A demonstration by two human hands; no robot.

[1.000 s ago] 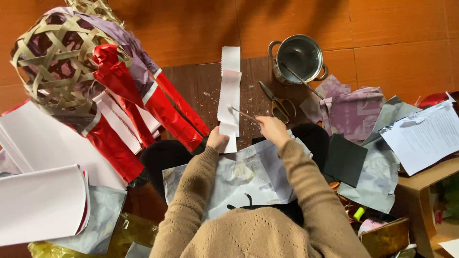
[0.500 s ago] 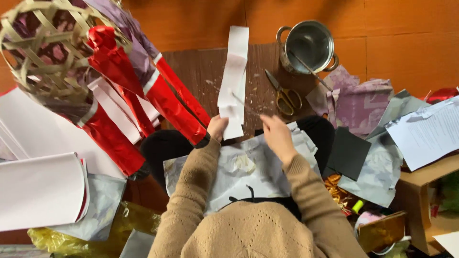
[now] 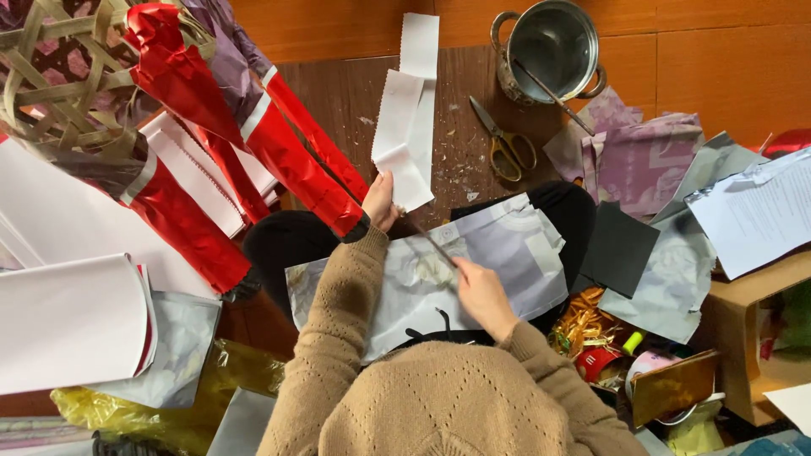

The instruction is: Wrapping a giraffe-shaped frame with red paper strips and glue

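Note:
My left hand (image 3: pixel 379 201) pinches the lower end of a long white paper strip (image 3: pixel 409 110) that runs up across the dark wooden board (image 3: pixel 338 93). My right hand (image 3: pixel 479 291) holds a thin stick (image 3: pixel 431 241) whose tip points up toward the strip's lower edge. Both hands are over a grey-white printed sheet (image 3: pixel 515 253) spread on my lap. Both sleeves are tan knit.
Yellow-handled scissors (image 3: pixel 504 143) lie on the board beside a steel pot (image 3: pixel 553 46) holding a stick. A red-wrapped bamboo frame (image 3: pixel 169 110) stands at left, with white paper rolls (image 3: pixel 72 321) below it. Purple, grey and black paper sheets (image 3: pixel 629 169) lie at right.
My right hand has drawn back from the strip down to my lap, taking the thin stick with it. My left hand keeps its hold on the strip, now folded lower.

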